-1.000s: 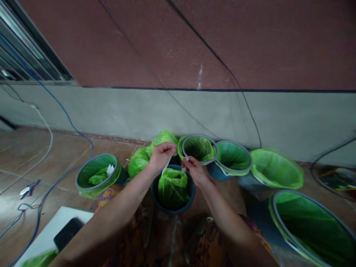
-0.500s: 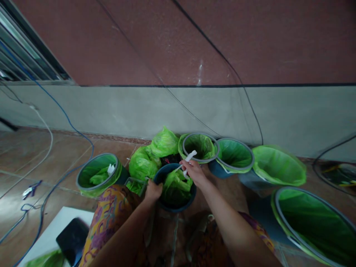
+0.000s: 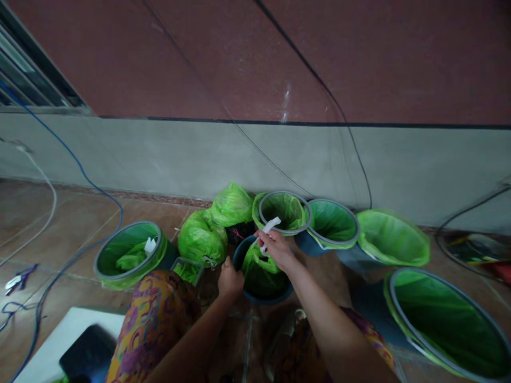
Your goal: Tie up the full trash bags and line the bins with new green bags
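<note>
A blue bin [image 3: 285, 295] stands on the floor between my knees. A crumpled green bin bag [image 3: 259, 266] hangs partly inside it. My right hand [image 3: 276, 249] is closed above the bin, pinching the top of the bag along with a white strip [image 3: 272, 223] that sticks up past the fingers. My left hand [image 3: 230, 279] is closed around the left rim of the same bin. Close by on the left lie a full green bag [image 3: 202, 239] and a small clear tray [image 3: 195, 271] with green plastic in it.
Several lined bins stand in an arc, including one at left [image 3: 154, 268], one behind [image 3: 261, 210] and a large one at right [image 3: 393, 298]. A blue cable [image 3: 83, 170] crosses the floor. A dark flat device [image 3: 88, 354] lies on a white board [image 3: 51, 346].
The bin between my knees and my left hand have shifted slightly right, away from the clear tray. The right hand keeps its hold on the bag. The view has turned a little.
</note>
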A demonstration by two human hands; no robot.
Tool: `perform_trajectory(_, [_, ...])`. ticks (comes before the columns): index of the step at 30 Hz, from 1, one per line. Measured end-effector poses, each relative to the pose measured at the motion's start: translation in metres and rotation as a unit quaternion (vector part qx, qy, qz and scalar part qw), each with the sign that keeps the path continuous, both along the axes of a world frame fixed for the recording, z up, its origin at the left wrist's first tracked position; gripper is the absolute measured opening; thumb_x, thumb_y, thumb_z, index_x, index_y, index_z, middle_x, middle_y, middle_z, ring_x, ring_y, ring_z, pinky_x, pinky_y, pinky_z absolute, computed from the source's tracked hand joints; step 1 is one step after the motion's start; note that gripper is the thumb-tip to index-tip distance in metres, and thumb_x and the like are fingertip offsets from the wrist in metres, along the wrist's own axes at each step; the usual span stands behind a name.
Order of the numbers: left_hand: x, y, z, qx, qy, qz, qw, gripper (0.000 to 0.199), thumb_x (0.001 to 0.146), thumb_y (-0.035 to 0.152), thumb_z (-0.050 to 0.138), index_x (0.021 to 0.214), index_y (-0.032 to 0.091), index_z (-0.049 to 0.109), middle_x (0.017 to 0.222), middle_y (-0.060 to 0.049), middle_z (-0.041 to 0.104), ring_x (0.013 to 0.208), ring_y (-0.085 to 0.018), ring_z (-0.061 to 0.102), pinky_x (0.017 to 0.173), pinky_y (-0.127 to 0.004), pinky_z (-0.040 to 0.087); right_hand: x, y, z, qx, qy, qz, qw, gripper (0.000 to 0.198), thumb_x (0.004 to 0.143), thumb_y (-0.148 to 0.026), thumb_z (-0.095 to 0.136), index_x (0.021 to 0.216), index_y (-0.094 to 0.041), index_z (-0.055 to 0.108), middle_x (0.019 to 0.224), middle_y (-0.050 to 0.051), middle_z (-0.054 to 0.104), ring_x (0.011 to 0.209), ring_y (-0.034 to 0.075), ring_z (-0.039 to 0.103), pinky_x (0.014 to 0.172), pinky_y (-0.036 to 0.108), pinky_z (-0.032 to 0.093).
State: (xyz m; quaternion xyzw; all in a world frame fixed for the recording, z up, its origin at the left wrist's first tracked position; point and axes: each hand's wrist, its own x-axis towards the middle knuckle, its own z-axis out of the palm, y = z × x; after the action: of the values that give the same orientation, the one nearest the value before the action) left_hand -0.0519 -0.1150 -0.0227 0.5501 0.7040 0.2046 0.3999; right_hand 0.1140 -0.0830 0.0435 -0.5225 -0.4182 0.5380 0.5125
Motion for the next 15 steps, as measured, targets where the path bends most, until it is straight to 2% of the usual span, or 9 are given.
perform_trajectory(2, [0.006, 0.014, 0.015, 0.100, -0.013, -0.067, 0.993, 0.066, 0.074, 0.014, 0.057, 0.138, 0.008, 0.043, 0.146, -0.022, 0.044, 0.137, -0.031, 0.040, 0.113, -0.043, 0.027, 0.003, -0.001, 0.000, 0.008, -0.006, 0.018, 1.000, 0.042, 0.076, -0.056, 0.058, 0.080, -0.016, 0.065, 0.055, -0.003, 0.052, 0.046, 0.008, 0.041, 0.044, 0.022, 0.029])
perform_trajectory(4, [0.015, 0.030, 0.030, 0.165, -0.085, -0.168, 0.968, 0.058, 0.078, 0.019, 0.057, 0.135, 0.014, 0.049, 0.144, -0.014, 0.049, 0.136, -0.026, 0.041, 0.116, -0.039, 0.025, 0.005, -0.002, 0.000, 0.023, -0.017, 0.034, 0.999, 0.040, 0.079, -0.055, 0.056, 0.078, -0.016, 0.064, 0.055, -0.004, 0.050, 0.047, 0.008, 0.040, 0.045, 0.022, 0.029])
perform_trajectory(6, [0.025, 0.045, 0.039, 0.168, -0.161, -0.247, 0.941, 0.043, 0.081, 0.023, 0.056, 0.124, 0.018, 0.060, 0.134, -0.010, 0.059, 0.129, -0.025, 0.049, 0.113, -0.037, 0.030, 0.007, -0.002, 0.000, 0.030, -0.025, 0.041, 0.998, 0.040, 0.081, -0.055, 0.055, 0.073, -0.016, 0.062, 0.054, -0.004, 0.048, 0.048, 0.008, 0.039, 0.046, 0.022, 0.028])
perform_trajectory(8, [0.034, 0.055, 0.041, 0.137, -0.219, -0.277, 0.926, 0.028, 0.084, 0.028, 0.054, 0.106, 0.018, 0.067, 0.117, -0.008, 0.068, 0.117, -0.024, 0.056, 0.107, -0.035, 0.037, 0.009, -0.001, 0.000, 0.028, -0.024, 0.045, 0.998, 0.042, 0.080, -0.057, 0.055, 0.073, -0.016, 0.062, 0.054, -0.004, 0.047, 0.048, 0.008, 0.038, 0.047, 0.023, 0.028])
perform_trajectory(10, [0.039, 0.061, 0.037, 0.103, -0.267, -0.245, 0.926, 0.022, 0.084, 0.033, 0.054, 0.088, 0.017, 0.068, 0.096, -0.007, 0.071, 0.099, -0.022, 0.062, 0.097, -0.034, 0.044, 0.014, 0.001, 0.000, 0.021, -0.026, 0.033, 0.999, 0.044, 0.079, -0.059, 0.055, 0.078, -0.016, 0.063, 0.055, -0.004, 0.048, 0.049, 0.009, 0.039, 0.047, 0.023, 0.028])
perform_trajectory(12, [0.039, 0.065, 0.030, 0.067, -0.324, -0.159, 0.930, 0.024, 0.081, 0.039, 0.056, 0.078, 0.017, 0.065, 0.080, -0.004, 0.068, 0.080, -0.018, 0.062, 0.083, -0.032, 0.048, 0.023, 0.003, 0.001, 0.012, -0.062, -0.001, 0.998, 0.045, 0.082, -0.059, 0.051, 0.082, -0.016, 0.064, 0.054, -0.003, 0.049, 0.048, 0.010, 0.041, 0.049, 0.024, 0.029])
perform_trajectory(15, [0.034, 0.071, 0.025, 0.002, -0.395, -0.020, 0.918, 0.026, 0.074, 0.043, 0.061, 0.072, 0.017, 0.061, 0.066, -0.001, 0.062, 0.064, -0.015, 0.058, 0.067, -0.028, 0.048, 0.040, 0.005, 0.006, -0.002, -0.210, -0.084, 0.974, 0.036, 0.088, -0.048, 0.045, 0.081, -0.019, 0.065, 0.054, -0.001, 0.052, 0.051, 0.013, 0.045, 0.053, 0.027, 0.032])
